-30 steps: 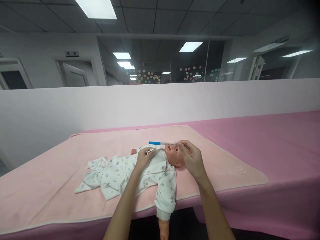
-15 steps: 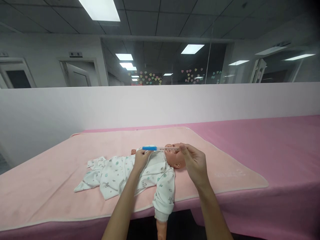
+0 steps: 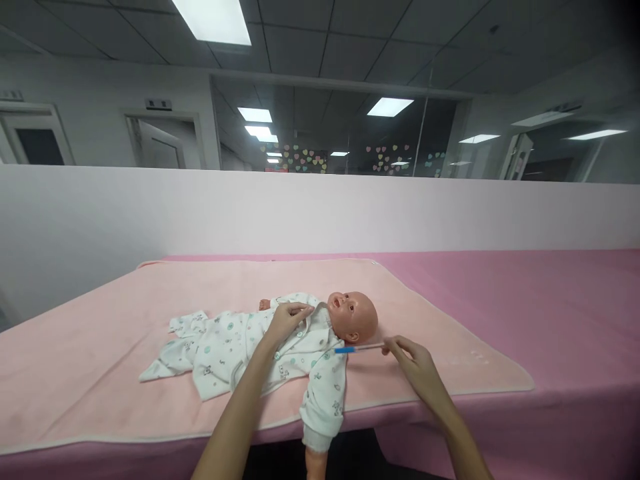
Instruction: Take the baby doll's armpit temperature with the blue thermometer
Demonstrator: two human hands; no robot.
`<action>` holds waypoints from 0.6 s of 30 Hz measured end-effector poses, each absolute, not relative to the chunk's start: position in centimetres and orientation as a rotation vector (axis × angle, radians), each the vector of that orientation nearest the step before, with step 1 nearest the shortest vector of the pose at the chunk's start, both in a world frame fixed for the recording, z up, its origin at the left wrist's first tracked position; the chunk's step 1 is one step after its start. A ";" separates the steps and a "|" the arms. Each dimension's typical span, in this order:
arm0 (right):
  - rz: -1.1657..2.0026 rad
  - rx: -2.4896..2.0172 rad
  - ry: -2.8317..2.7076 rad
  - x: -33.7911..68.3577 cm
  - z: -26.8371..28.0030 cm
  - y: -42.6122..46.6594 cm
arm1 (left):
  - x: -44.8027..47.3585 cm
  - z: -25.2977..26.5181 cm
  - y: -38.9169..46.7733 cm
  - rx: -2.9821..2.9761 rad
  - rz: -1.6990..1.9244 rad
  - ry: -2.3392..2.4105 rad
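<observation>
A baby doll lies on its back, head to the right, in a white printed outfit. My left hand is over its chest, thumb and fingers pinched on the outfit's collar by the neck. My right hand is to the right of the doll's shoulder. It pinches one end of a slim thermometer, whose blue end points left over the doll's near shoulder. The doll's near arm hangs past the table's front edge.
A peach blanket under the doll covers part of the table's pink cloth. Behind stands a white partition, with a window beyond it. The table's front edge is close, with a dark gap below.
My right hand has moved down and right with the thermometer, away from the doll's face. My left hand has shifted slightly toward the collar and no longer sits beside the thermometer's blue end.
</observation>
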State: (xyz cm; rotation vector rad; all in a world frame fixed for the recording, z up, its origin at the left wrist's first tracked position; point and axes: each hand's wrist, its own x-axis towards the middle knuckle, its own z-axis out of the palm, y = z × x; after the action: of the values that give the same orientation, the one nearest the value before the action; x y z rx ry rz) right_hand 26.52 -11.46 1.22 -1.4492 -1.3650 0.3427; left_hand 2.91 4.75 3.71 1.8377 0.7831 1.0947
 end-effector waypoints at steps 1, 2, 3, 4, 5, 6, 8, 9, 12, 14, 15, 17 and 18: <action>0.364 -1.485 -1.369 27.5 0.1 -11.6 | 3.0 3.8 4.7 1.852 1.076 0.758; 0.379 -1.518 -1.375 28.3 -0.9 -11.8 | 3.0 3.9 4.5 1.864 1.059 0.734; 0.383 -1.552 -1.387 29.0 -1.7 -11.9 | 3.0 4.0 4.4 1.879 1.041 0.716; 0.368 -1.589 -1.407 29.4 -2.4 -11.9 | 3.1 4.1 4.2 1.898 1.019 0.709; 0.335 -1.631 -1.436 29.8 -2.9 -11.9 | 3.1 4.2 4.1 1.921 0.995 0.717; 0.285 -1.676 -1.466 30.0 -3.4 -11.7 | 3.1 4.3 3.9 1.948 0.971 0.738; 0.175 -1.760 -1.510 30.2 -3.9 -11.3 | 3.1 4.5 3.6 2.014 0.930 0.803; 0.137 -1.794 -1.520 30.2 -4.0 -11.1 | 3.1 4.6 3.4 2.055 0.913 0.836; 0.132 -1.869 -1.525 30.4 -3.6 -10.5 | 3.2 4.8 3.1 2.177 0.877 0.900; 0.196 -1.899 -1.533 30.5 -3.1 -10.3 | 3.2 4.9 3.1 2.188 0.868 0.905; 0.229 -1.908 -1.539 30.5 -2.7 -10.2 | 3.3 4.9 3.1 2.165 0.873 0.900; 0.284 -1.921 -1.549 30.6 -2.1 -10.1 | 3.3 4.8 3.2 2.109 0.888 0.883; 0.306 -1.926 -1.554 30.7 -1.9 -10.0 | 3.3 4.8 3.3 2.089 0.898 0.873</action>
State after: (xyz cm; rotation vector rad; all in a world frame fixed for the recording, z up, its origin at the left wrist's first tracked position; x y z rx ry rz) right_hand 30.66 -10.00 -1.90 -1.9264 -1.5537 0.3059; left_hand 3.32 3.29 4.78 2.0893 0.8728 0.8975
